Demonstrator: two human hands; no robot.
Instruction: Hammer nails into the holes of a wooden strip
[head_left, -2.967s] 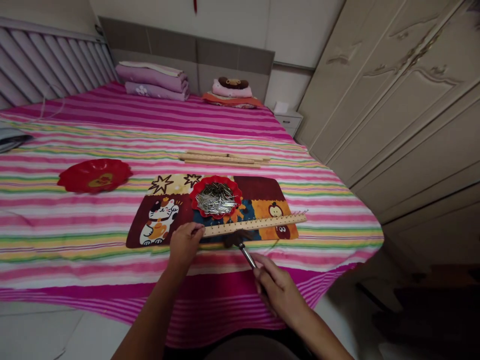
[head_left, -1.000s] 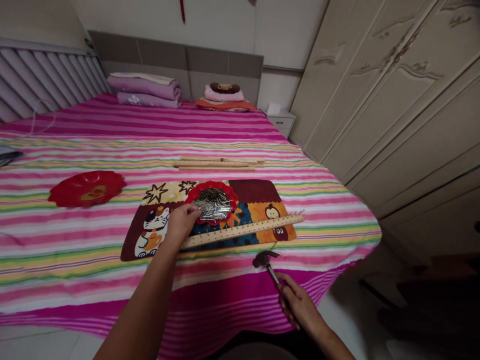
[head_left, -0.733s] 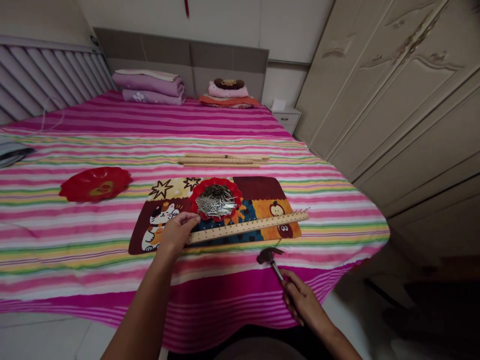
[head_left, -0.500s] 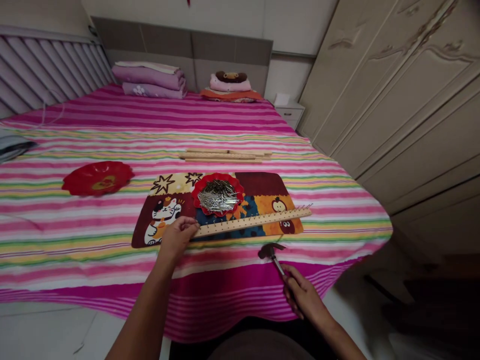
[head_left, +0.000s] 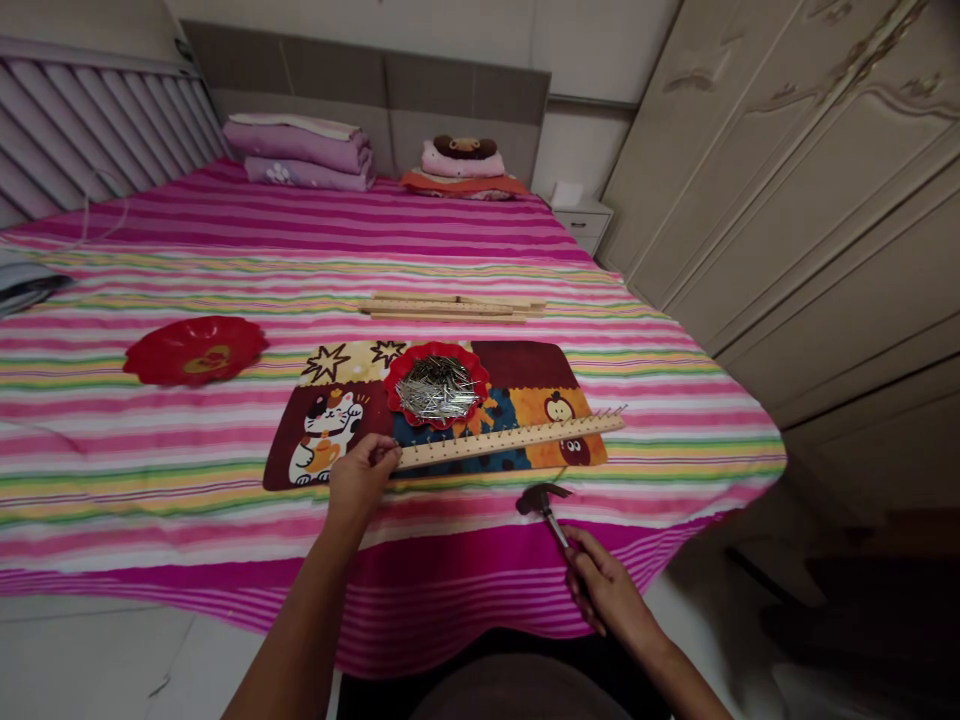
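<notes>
A long wooden strip (head_left: pixel 517 438) with a row of nails along it lies across a patchwork cartoon mat (head_left: pixel 525 375) on the bed. My left hand (head_left: pixel 361 478) is at the strip's left end, fingertips pinched together on it; whether they hold a nail is too small to tell. Just behind the strip, a red scalloped dish (head_left: pixel 395 372) holds a heap of metal nails (head_left: pixel 436 385). My right hand (head_left: pixel 604 588) grips the handle of a small hammer (head_left: pixel 545 500), whose head rests on the bedcover in front of the strip.
The bed has a pink striped cover (head_left: pixel 225 440). A second red dish (head_left: pixel 195 350) sits to the left. Several more wooden strips (head_left: pixel 450 308) lie behind the mat. Folded bedding (head_left: pixel 304 150) is at the headboard. Cream wardrobe doors (head_left: pixel 787 200) stand on the right.
My left hand went from the strip to the nail dish and came back to the strip's left end. My right hand drew the hammer away from the strip and set it down nearer me.
</notes>
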